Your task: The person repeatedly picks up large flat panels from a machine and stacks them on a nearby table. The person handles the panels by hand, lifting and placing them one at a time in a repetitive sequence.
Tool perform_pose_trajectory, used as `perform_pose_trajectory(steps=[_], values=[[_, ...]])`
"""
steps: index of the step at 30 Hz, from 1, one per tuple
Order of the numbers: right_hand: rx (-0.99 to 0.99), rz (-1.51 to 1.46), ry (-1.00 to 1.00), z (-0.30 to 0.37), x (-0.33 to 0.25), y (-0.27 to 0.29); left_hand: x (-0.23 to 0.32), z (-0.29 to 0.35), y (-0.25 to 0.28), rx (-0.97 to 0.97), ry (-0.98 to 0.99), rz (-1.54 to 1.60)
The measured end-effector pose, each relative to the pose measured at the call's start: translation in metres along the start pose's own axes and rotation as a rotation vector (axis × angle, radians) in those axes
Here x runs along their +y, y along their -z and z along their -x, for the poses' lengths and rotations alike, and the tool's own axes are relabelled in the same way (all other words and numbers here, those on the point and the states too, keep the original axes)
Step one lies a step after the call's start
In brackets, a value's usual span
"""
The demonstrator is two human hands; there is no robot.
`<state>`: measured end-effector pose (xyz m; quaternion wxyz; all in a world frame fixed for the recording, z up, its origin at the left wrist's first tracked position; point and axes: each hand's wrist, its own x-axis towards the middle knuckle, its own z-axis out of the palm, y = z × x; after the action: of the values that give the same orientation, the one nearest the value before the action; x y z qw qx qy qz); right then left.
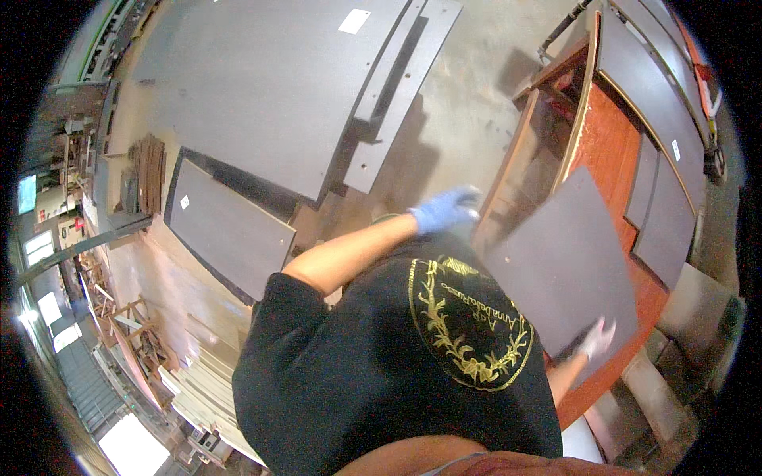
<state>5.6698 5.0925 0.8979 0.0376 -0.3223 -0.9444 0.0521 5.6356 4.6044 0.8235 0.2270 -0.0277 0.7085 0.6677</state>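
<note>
A grey rectangular panel (563, 254) lies slanted in front of my body on the right, partly over a red-brown board surface (611, 127). My right hand (597, 339), in a pale glove, is at the panel's near edge, its fingers closed over that edge on the upper face. My left hand (446, 210), in a blue glove, is held out in the air beyond the panel's left corner. Its fingers are stretched out, slightly blurred, and nothing shows in them. What lies under the panel is hidden.
Large grey panels (254, 79) are stacked ahead on the left, with a smaller grey panel (226, 218) beside them. More grey panels (663, 206) lie on the red-brown surface. A wooden frame (512, 159) borders its left side. Pale wooden strips (202, 397) are at lower left.
</note>
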Motion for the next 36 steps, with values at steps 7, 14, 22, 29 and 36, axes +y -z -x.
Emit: perform_pose_trajectory(steps=[7,14,22,29,36], values=[[-0.436,-0.966,0.913,0.106,-0.326,-0.061,-0.053,0.139,0.102,0.426,0.087,0.979],[-1.479,-1.255,0.398,0.233,-0.514,-0.103,-0.021,0.152,0.183,0.925,-0.104,1.215],[-1.54,-1.254,0.211,0.261,-0.521,-0.117,-0.085,0.265,0.28,1.145,-0.031,1.028],[-1.568,-1.135,0.243,0.267,-0.476,-0.104,-0.124,0.383,0.182,1.352,-0.039,0.948],[-2.157,-0.712,0.224,0.42,-0.427,-0.044,-0.192,0.503,0.063,1.549,0.156,0.979]])
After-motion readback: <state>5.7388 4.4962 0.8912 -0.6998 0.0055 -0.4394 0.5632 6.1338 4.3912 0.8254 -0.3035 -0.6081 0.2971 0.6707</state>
